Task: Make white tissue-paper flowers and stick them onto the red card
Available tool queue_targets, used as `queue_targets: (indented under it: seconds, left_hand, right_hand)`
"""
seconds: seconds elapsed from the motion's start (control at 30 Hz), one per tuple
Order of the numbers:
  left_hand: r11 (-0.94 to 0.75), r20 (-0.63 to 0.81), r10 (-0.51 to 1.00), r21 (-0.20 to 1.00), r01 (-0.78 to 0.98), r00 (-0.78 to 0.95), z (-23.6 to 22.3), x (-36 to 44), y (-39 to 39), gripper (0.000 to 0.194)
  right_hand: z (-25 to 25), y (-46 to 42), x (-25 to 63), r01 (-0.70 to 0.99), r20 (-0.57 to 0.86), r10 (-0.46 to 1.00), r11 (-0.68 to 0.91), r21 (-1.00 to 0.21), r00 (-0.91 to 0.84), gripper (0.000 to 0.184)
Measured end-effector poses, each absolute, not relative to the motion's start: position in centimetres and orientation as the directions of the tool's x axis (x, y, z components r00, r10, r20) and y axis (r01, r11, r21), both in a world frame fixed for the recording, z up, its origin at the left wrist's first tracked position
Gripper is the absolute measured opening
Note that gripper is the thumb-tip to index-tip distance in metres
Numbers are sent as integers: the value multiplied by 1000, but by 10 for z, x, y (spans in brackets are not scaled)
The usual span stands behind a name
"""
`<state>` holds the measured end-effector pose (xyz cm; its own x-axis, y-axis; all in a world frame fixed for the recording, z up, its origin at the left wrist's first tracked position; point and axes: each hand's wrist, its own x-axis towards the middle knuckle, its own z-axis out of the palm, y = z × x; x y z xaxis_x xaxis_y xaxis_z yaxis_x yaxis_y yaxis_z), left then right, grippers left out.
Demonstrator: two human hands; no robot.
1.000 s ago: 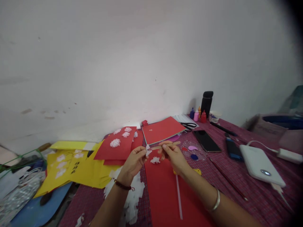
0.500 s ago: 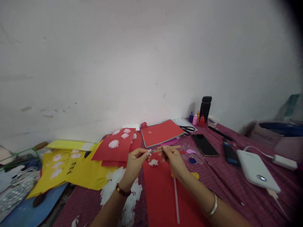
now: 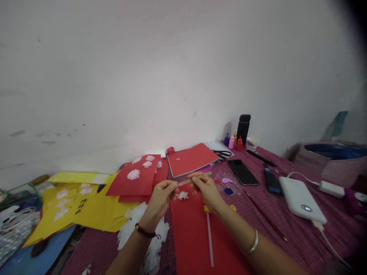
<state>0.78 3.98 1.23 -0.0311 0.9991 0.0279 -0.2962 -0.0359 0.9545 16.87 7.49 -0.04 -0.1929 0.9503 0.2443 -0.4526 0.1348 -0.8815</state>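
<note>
Wears on left wrist [image 3: 151, 219] a narrow, dark reddish-brown, cord-like bracelet [image 3: 145, 232], fitted with a small yellowish bead [image 3: 137, 226] and short, loose cord ends [image 3: 158, 236]. Wears on right forearm [image 3: 239, 228] a plain, smooth, rounded, silver-coloured metal bangle [image 3: 254, 243].

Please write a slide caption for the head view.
Right hand holding wooden stick, its tip at the left hand, above red paper.

One head-worn camera looks forward and slightly down. The left hand [image 3: 162, 196] and right hand [image 3: 206, 189] are near it, at lower centre; the table [image 3: 304, 240] spans the lower frame, the wall [image 3: 143, 76] the upper half. The dark upper-right corner [image 3: 359, 23] is perhaps lens shading.
</note>
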Motion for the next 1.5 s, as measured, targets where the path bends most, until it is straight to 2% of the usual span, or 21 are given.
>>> queue_targets:
  seconds: [0.1,0.23,0.3,0.4,0.47,0.57,0.67,0.73,0.87,0.97,1.03,1.1,1.13,1.2,1.23,1.37,1.5]
  left_hand:
    - [-112,101,993,973,-201,-64,12,10,40,16]
    - [-247,244,963,969,-16,-116,12,12,38,16]
    - [-270,271,954,962,25,-127,11,12,37,15]
    - [-259,256,959,966,-7,-122,11,12,37,13]
    - [-223,211,970,971,-90,-120,11,12,37,11]
    - [-117,97,991,958,-261,-88,13,12,38,11]
    - [-48,31,998,937,-345,-56,13,13,38,13]
    - [-59,41,997,946,-318,-63,12,15,38,14]
    - [-140,133,990,980,-139,-55,8,20,36,15]
    - [-151,148,987,987,-55,-54,7,18,38,17]
    - [-135,135,990,991,-9,-41,4,13,42,22]
    - [-140,144,989,978,152,-17,-3,4,48,23]
    - [-153,159,987,947,281,1,-9,-1,52,22]
    - [-186,197,980,813,551,41,-23,-10,59,14]
    - [-193,200,978,765,614,57,-30,-14,61,11]
    - [-202,187,978,697,688,97,-49,-22,66,11]
    - [-207,188,976,659,723,109,-54,-22,68,13]
  right_hand:
    - [-3,75,167,-534,160,968,31,-845,-196,18]
    - [-7,77,165,-599,44,964,-128,-790,-263,28]
    - [-9,79,165,-583,42,967,-116,-804,-251,29]
    - [-10,80,166,-548,99,975,-27,-836,-199,29]
    - [-9,79,167,-550,155,964,12,-835,-214,25]
    - [-6,77,168,-555,217,920,0,-832,-325,24]
    - [-6,77,168,-545,218,907,-15,-839,-361,23]
    - [-7,77,167,-541,188,927,-19,-841,-326,24]
    - [-10,79,165,-514,132,960,-13,-858,-246,30]
    - [-11,81,166,-488,123,965,-6,-873,-233,30]
    - [-14,85,168,-430,138,965,29,-902,-223,31]
    - [-19,91,170,-307,180,962,112,-945,-203,30]
    - [-22,94,171,-225,207,958,162,-961,-198,30]
    - [-29,99,173,-52,255,945,250,-967,-204,30]
    - [-33,101,173,25,272,938,284,-959,-213,29]
    - [-41,100,172,228,305,919,361,-904,-248,22]
    - [-43,99,168,327,296,907,389,-861,-301,21]
